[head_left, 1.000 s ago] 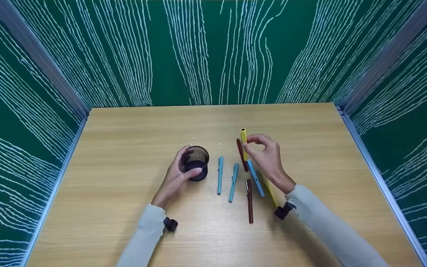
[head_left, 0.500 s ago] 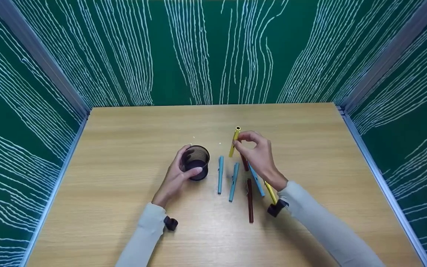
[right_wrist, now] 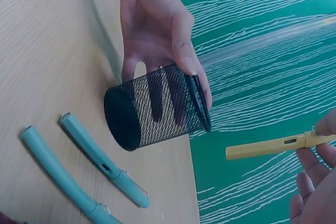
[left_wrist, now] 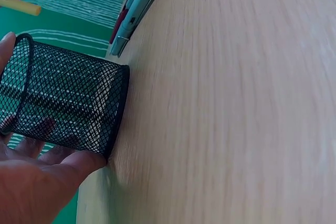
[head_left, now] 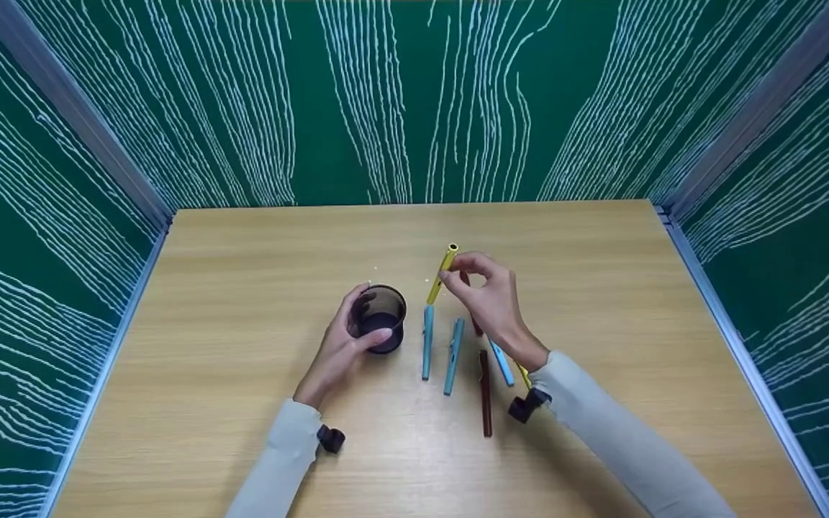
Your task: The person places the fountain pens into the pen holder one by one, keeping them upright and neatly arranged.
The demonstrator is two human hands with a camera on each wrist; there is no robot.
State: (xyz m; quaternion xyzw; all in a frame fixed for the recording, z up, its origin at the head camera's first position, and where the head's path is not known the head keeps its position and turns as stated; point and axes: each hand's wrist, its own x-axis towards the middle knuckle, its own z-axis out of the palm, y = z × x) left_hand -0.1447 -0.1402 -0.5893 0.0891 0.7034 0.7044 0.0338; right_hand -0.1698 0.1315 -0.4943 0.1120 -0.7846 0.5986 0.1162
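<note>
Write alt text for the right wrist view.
A right hand pinches a slim yellow pen, apart from the black wire-mesh cylindrical cup that the left hand holds. Two slim teal pens lie on the light wooden table, before a green, white-lined wall.

Rear wall (head_left: 357, 137): green, white wavy lines, top; side walls (head_left: 803, 237): same finish, left and right edges; corner posts (head_left: 87, 115): grey, upper left/right; tabletop (head_left: 249, 252): wood-grain, centre to bottom; glare (head_left: 422, 460): bottom centre
</note>
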